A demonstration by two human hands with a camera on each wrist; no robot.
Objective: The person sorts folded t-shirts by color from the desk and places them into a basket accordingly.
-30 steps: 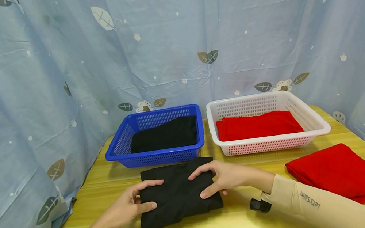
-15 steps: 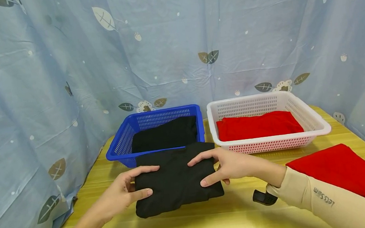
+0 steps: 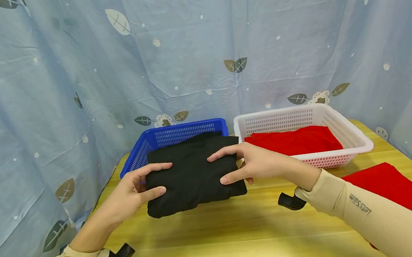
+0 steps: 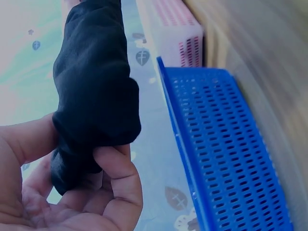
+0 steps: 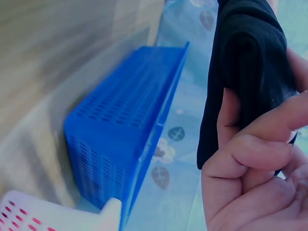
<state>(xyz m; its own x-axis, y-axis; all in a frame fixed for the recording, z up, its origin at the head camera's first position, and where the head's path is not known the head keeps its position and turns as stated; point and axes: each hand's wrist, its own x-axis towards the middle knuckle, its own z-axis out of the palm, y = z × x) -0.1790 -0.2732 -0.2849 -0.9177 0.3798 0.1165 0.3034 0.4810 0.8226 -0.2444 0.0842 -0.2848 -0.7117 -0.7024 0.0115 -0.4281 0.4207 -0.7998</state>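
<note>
Holding a folded black cloth up off the table, a person has it right in front of the blue basket, so it hides most of that basket's front. The left hand is partly closed on the cloth's left end. Its thumb and one finger press the side that faces the person, and more fingers bend round the back. The right hand grips the right end in the same half-closed way, with its thumb and one finger on the near side and other fingers bent behind. More black cloth seems to lie inside the blue basket, but the held cloth gets in the way, so it is hard to tell where one stops and the other starts.

Just to the right of the blue basket sits a white basket, with a red cloth lying folded inside. A second red cloth lies folded on the table, to the right of the blue basket and nearer to the person, partly hidden by the right sleeve. Behind the blue basket hangs a light blue curtain with leaves and flowers on it.
</note>
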